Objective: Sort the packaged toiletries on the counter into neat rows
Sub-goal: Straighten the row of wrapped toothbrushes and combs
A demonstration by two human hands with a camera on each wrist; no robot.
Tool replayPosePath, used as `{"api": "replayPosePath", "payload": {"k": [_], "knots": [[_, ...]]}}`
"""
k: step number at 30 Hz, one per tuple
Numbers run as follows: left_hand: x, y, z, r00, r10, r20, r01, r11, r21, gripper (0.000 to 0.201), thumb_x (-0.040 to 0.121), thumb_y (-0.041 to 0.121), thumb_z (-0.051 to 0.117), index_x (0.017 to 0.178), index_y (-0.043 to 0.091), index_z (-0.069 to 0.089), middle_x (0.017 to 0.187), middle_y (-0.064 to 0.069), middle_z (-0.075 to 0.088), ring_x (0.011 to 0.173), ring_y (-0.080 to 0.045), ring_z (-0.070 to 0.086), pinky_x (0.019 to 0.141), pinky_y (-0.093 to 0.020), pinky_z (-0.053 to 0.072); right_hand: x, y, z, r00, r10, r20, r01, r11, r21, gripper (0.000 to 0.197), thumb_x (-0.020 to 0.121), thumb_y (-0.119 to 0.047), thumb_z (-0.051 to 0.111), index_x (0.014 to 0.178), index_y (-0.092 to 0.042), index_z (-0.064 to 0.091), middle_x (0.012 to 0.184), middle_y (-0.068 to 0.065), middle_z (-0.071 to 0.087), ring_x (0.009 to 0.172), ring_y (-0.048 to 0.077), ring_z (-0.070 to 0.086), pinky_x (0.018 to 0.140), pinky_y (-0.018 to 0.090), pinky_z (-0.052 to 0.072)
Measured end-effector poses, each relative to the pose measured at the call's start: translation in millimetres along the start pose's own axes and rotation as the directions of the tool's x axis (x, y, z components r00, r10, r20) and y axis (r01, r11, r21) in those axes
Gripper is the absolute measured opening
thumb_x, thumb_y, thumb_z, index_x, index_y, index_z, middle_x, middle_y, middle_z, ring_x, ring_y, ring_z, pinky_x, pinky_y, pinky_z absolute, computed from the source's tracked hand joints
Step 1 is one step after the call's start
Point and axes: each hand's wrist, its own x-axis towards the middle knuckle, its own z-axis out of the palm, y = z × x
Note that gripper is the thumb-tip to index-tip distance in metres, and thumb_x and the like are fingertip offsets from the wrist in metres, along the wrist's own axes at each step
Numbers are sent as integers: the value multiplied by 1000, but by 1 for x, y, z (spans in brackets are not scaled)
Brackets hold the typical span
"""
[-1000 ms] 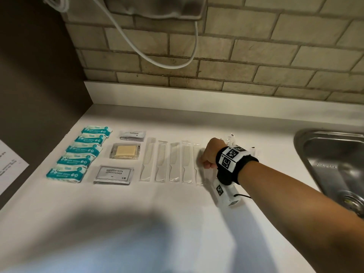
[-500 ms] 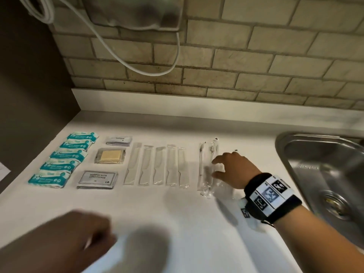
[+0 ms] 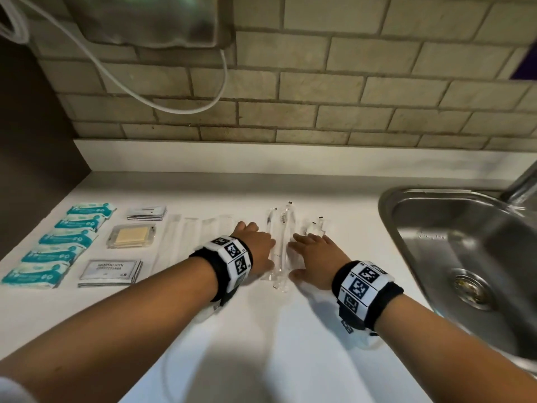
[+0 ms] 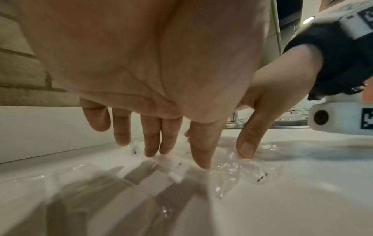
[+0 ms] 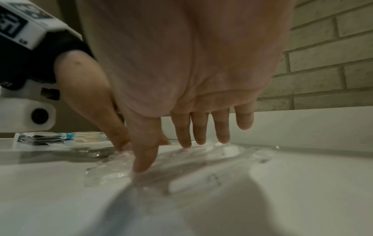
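White bench, toiletries mostly in rows.
Left hand and right hand, flat and open, flank clear packets; next, likely spacing them evenly.

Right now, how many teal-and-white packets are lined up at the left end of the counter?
5, in one column at the counter's left edge, from back to front. None looks hidden; both hands are well to the right of them.

Both my arms reach forward, palms down. Left hand and right hand side by side, fingers straight, tips pressing down.
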Motion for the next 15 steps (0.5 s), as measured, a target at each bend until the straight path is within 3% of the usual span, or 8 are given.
{"api": "replayPosePath", "payload": {"k": [5, 10, 13, 15], "knots": [[-6, 7, 6, 999, -24, -42, 23, 999, -32, 53, 85, 60, 45, 125, 28, 54, 123, 6, 59, 121, -25, 36, 99, -42, 28, -7, 27, -7, 998, -43, 47, 42, 999, 20, 66, 90, -41, 56, 149, -29, 30, 161, -2, 15, 149, 23, 14, 121, 43, 9], [-12, 18, -8, 995, -77, -62, 74, 996, -58, 53, 82, 62, 51, 119, 25, 59, 120, 3, 59, 116, -24, 37, 97, -41, 29, -14, 44, -7, 999, -26, -42, 28, 999, 42, 57, 89, -34, 58, 142, -36, 38, 157, -5, 29, 142, 20, 30, 118, 39, 22], [-6, 30, -26, 992, -38, -118, 25, 994, -106, 52, 85, 57, 52, 127, 27, 55, 128, 5, 56, 115, -22, 36, 94, -39, 27, -17, 50, -17, 1000, 32, -2, -31, 987, 158, 78, 84, -38, 65, 151, -27, 26, 155, -2, 32, 140, 22, 34, 114, 36, 28], [3, 38, -34, 989, 10, -147, -26, 994, -107, 52, 89, 54, 48, 135, 30, 49, 139, 6, 51, 122, -21, 33, 99, -40, 25, -13, 52, -22, 994, 103, -30, -98, 984, 151, 67, 90, -39, 58, 149, -21, 31, 151, 3, 39, 135, 24, 41, 110, 36, 34]]}}
